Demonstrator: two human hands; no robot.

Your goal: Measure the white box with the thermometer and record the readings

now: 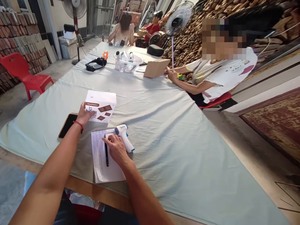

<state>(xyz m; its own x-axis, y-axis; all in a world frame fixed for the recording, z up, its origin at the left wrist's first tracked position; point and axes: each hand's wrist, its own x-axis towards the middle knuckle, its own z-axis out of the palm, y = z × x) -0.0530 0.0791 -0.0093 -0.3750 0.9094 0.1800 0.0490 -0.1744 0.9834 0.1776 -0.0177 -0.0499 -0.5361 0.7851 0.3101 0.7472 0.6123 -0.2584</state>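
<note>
My left hand (pixel 83 116) is closed around the lower left side of a white box (pixel 103 101) with brown pictures and the words "NutriMotion" and "Meal". The box stands on the table. Over a notebook (pixel 100 175) covered in handwriting is my right hand (pixel 117 149), its index finger stretched out and the others bent. Its fingers touch or cover a small white rectangular thing (pixel 107 135), mostly hidden. A black pen (pixel 107 154) lies on the page beside this hand. Just right of the fingers rests a white and blue infrared thermometer (pixel 124 137).
A phone (pixel 67 126) lies left of the box. Farther back are black goggles (pixel 95 64), a clear basin (pixel 128 65) of bottles and a cardboard box (pixel 156 68) near a seated person (pixel 220 72). Two more people sit beyond. A red chair (pixel 28 75) stands left.
</note>
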